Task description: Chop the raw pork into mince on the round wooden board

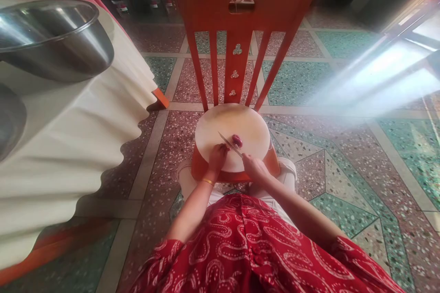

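Observation:
My right hand (255, 167) is wrapped round the handle of a knife (225, 138), whose narrow blade points up and to the left over the round, cream-coloured board (213, 123). A small purplish-red piece (237, 140), which looks like red onion, lies on the board just beyond the blade. My left hand (218, 156) rests at the board's near left side, fingers closed together close to the blade. A reddish bit shows at those fingertips, but what they hold is mostly hidden. The board lies on the seat of a reddish-brown wooden chair (200, 163).
The chair's slatted back (233, 13) rises behind the board. At left, a table with a cream cloth (113, 114) bears a large steel bowl (68, 50). Several bottles (120, 3) stand far back on the floor. Bright light falls on the patterned floor (299, 78) at right.

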`<act>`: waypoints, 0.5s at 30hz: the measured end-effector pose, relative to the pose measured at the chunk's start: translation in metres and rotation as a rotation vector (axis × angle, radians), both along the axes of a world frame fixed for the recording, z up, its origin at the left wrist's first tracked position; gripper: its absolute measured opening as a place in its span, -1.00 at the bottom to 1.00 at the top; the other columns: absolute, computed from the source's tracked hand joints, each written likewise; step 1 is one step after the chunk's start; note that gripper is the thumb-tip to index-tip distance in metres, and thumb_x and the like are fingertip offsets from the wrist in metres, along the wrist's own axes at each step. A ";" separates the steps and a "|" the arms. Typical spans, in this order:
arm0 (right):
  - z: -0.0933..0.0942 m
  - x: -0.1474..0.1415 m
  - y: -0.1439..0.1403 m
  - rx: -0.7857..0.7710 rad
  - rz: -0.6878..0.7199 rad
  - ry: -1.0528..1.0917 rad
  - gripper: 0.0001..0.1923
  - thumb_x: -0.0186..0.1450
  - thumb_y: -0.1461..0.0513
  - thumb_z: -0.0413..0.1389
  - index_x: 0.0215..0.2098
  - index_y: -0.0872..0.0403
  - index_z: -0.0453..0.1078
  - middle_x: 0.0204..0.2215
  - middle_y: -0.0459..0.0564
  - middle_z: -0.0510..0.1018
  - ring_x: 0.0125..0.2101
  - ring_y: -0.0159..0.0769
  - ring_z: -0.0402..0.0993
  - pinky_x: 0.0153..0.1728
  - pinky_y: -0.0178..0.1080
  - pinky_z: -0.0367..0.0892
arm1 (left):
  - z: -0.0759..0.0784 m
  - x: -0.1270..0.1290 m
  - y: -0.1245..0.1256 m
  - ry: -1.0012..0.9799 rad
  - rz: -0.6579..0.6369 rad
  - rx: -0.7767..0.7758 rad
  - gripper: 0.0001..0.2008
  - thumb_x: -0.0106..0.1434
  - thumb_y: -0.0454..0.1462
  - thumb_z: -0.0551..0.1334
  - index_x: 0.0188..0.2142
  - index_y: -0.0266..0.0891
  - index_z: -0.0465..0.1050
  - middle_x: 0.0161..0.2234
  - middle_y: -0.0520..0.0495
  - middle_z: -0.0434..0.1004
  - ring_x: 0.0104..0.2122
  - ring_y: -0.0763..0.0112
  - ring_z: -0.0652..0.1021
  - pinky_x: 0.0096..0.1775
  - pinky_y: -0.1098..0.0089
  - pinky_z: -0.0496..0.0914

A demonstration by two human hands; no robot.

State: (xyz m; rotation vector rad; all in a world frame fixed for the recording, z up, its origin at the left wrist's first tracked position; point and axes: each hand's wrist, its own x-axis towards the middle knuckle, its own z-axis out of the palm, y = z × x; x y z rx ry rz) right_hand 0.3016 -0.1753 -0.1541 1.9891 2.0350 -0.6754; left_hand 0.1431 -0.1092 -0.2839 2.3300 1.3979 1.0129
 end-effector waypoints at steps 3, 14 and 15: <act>-0.001 -0.003 -0.002 0.007 -0.005 -0.022 -0.75 0.42 0.32 -0.22 -0.08 0.08 0.26 -0.27 0.03 0.46 -0.38 -0.31 0.48 -0.49 -0.34 0.14 | 0.002 -0.003 -0.004 -0.020 -0.017 -0.010 -0.81 0.36 -0.27 0.11 -0.16 -0.27 0.47 -0.15 -0.19 0.49 -0.12 0.27 0.48 -0.06 0.22 0.43; -0.008 -0.017 -0.005 -0.071 0.047 0.000 -0.71 0.44 0.29 -0.22 0.08 0.09 0.17 -0.16 0.14 0.44 -0.17 -0.21 0.49 -0.25 -0.26 0.33 | -0.013 -0.006 0.000 0.072 -0.026 -0.144 -0.72 0.33 -0.36 0.07 0.00 -0.28 0.41 -0.12 -0.24 0.50 -0.11 0.18 0.49 -0.04 0.14 0.43; -0.009 -0.019 -0.004 -0.074 0.046 -0.004 -0.72 0.44 0.29 -0.21 0.07 0.10 0.17 -0.17 0.14 0.45 -0.18 -0.20 0.50 -0.26 -0.25 0.34 | -0.014 -0.006 0.000 0.075 -0.027 -0.151 -0.71 0.33 -0.36 0.07 0.01 -0.28 0.40 -0.12 -0.25 0.50 -0.10 0.17 0.49 -0.02 0.13 0.42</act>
